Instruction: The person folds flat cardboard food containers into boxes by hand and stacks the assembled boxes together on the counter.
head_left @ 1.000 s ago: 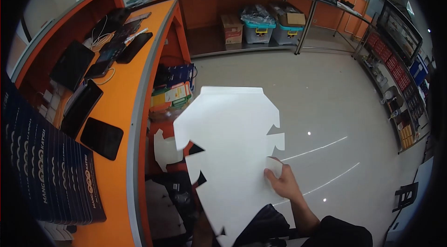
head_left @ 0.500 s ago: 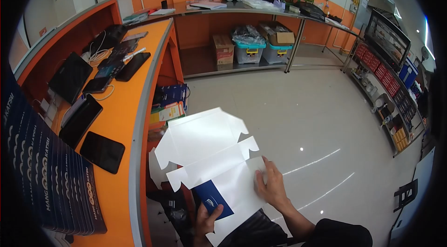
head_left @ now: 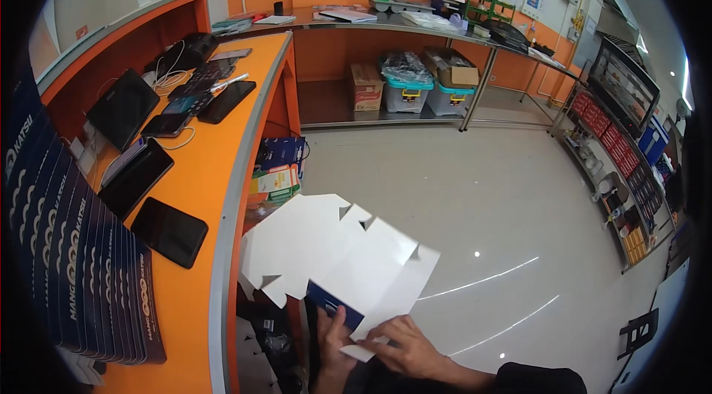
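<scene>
An unfolded cardboard box [head_left: 356,245], white on its inner side, spreads out in front of me with notched flaps along its edges. Its dark blue printed side shows on a folded-over panel near the bottom. My left hand [head_left: 334,342] grips that blue panel, thumb on top. At the lower edge, my right hand [head_left: 404,349] has its fingers bent and pressed together on a small white flap, close beside the left hand. To the left rises a stack of dark blue printed boxes [head_left: 89,268], standing on the orange counter [head_left: 193,305].
Several tablets and phones, among them a black tablet [head_left: 170,231], lie on the counter with white cables. Under the steel table [head_left: 386,121] are a brown carton [head_left: 366,88] and plastic bins [head_left: 406,97]. Shelves of red boxes [head_left: 608,134] stand at the right.
The box has turned clockwise and tilted, its right-hand panels now angled downward. My right hand has moved from the box's right edge down and left to the lower flap.
</scene>
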Available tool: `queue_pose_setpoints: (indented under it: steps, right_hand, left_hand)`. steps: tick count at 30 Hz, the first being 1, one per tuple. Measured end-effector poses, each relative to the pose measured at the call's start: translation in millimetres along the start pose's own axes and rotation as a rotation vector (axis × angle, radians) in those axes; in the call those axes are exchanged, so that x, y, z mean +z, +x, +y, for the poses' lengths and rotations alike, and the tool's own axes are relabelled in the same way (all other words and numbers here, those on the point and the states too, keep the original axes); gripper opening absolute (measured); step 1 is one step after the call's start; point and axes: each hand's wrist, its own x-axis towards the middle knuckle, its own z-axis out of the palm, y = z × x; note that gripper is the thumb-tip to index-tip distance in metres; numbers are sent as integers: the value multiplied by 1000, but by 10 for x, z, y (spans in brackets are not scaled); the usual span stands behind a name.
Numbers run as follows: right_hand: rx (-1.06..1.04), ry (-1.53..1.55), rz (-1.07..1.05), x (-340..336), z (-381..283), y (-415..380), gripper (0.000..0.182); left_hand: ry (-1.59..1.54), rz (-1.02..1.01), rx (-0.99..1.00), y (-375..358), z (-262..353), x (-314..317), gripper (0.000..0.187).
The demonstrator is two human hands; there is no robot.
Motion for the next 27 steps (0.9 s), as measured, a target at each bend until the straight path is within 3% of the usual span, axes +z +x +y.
queue_pose_setpoints:
  steps: [2, 4, 6, 8, 10, 11, 12, 14, 15, 18, 22, 24, 25, 27]
  right_hand:
    - [76, -24, 161, -30, -4, 19, 48]
    - [84, 16, 189, -10, 18, -19, 49]
    - [218, 28, 258, -19, -13, -36, 48]
    - [281, 45, 274, -37, -28, -22, 43]
    - [478, 319, 511, 78, 18, -81, 43]
    - [523, 299, 539, 146, 64, -114, 29]
    - [530, 298, 542, 169, 120, -123, 29]
    - [708, 618, 477, 195, 177, -183, 15]
    - [866, 790, 420, 190, 180, -183, 16]
    - [986, 979, 407, 239, 223, -197, 20]
    - [1028, 672, 258, 244, 273, -291, 18]
    - [496, 21, 531, 216, 182, -194, 22]
    - [459, -31, 560, 224, 178, -200, 34]
    - [381, -71, 533, 145, 221, -137, 35]
  left_hand:
    - [-429, -49, -13, -49, 61, 69, 54]
    - [-409, -36, -79, 36, 4, -100, 54]
    - [-54, 21, -124, 111, -29, -196, 46]
    - [-102, 57, -50, 97, -43, -42, 41]
    - [-216, 69, 75, 104, -108, -28, 44]
    - [-185, 68, 132, 87, -114, 10, 34]
    - [-182, 66, 125, 95, -145, -14, 34]
    - [-177, 30, 161, 43, -235, -91, 48]
    - [-174, 16, 171, -2, -260, -106, 52]
    - [-89, -19, 225, -5, -299, -63, 58]
    - [-97, -7, 196, -85, -404, -83, 61]
    - [-52, -10, 202, -61, -434, -109, 61]
    - [-25, -4, 236, -36, -480, -108, 64]
    - [34, -64, 184, -20, -497, -147, 63]
